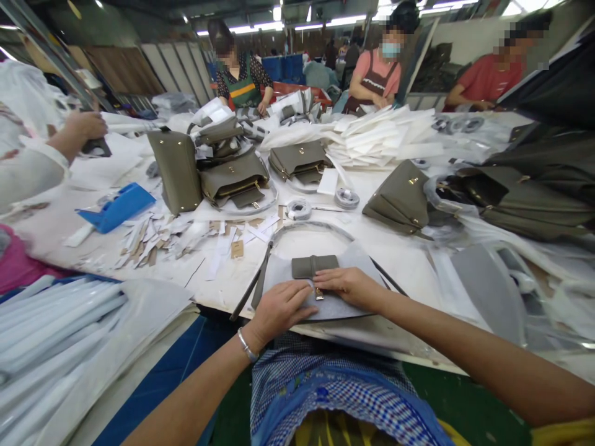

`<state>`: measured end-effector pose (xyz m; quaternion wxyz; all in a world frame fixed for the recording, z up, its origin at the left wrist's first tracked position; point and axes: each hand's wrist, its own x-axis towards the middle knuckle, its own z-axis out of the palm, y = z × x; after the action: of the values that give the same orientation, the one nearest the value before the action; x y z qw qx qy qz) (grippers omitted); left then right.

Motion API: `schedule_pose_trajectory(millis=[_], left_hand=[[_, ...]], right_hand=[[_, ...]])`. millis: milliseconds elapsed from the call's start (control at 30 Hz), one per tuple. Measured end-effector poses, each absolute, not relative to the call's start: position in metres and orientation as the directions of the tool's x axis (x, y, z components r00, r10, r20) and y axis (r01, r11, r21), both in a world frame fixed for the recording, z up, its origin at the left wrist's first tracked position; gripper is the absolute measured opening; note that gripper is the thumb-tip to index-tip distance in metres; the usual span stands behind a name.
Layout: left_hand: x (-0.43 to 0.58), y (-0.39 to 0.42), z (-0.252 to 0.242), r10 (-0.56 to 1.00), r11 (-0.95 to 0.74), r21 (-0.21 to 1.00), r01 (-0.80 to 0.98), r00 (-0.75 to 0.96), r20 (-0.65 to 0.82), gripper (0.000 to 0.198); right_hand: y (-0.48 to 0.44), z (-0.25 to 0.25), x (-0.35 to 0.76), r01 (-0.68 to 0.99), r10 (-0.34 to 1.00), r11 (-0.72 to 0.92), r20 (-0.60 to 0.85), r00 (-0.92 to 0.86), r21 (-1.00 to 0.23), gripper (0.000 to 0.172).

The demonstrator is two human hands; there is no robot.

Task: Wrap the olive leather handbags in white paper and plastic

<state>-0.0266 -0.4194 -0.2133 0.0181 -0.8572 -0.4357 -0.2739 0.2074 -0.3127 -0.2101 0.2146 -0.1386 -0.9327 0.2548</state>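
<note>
An olive handbag (315,266) lies in front of me at the table's edge, a whitish sheet (279,272) covering much of it. Its flap piece and gold clasp (318,293) show in the middle. My left hand (281,305) rests flat on the sheet left of the clasp, fingers extended. My right hand (351,286) lies flat from the right, its fingertips at the lower edge of the flap piece, just above the clasp. Behind the bag arches its wrapped handle (311,227). What lies under my palms is hidden.
Olive bags (174,170) stand across the table, several more at right (400,198). Paper scraps (153,238) and a blue holder (118,207) lie left. White paper sheets (376,136) are piled behind. A co-worker's hand (86,126) works at far left; other people stand opposite.
</note>
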Motion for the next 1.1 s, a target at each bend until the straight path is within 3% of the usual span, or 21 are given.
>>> schedule_pose_trajectory(millis=[167, 400, 767, 1100], left_hand=[[-0.026, -0.424, -0.208, 0.605, -0.785, 0.148, 0.602, 0.692, 0.394, 0.036], [-0.014, -0.432, -0.192, 0.721, -0.693, 0.313, 0.65, 0.633, 0.283, 0.038], [-0.018, -0.435, -0.223, 0.63, -0.733, 0.035, 0.679, 0.658, 0.413, 0.052], [-0.016, -0.439, -0.224, 0.62, -0.715, -0.052, 0.697, 0.667, 0.413, 0.053]], right_hand=[[-0.316, -0.216, 0.208, 0.127, 0.329, 0.853, 0.334, -0.883, -0.506, 0.035], [-0.314, -0.201, 0.199, 0.182, 0.299, 0.912, 0.294, -0.908, -0.367, 0.019], [-0.303, -0.195, 0.189, 0.115, 0.141, 0.984, 0.194, -0.971, -0.138, 0.012], [-0.299, -0.193, 0.184, 0.051, 0.05, 0.999, 0.188, -0.981, 0.003, 0.012]])
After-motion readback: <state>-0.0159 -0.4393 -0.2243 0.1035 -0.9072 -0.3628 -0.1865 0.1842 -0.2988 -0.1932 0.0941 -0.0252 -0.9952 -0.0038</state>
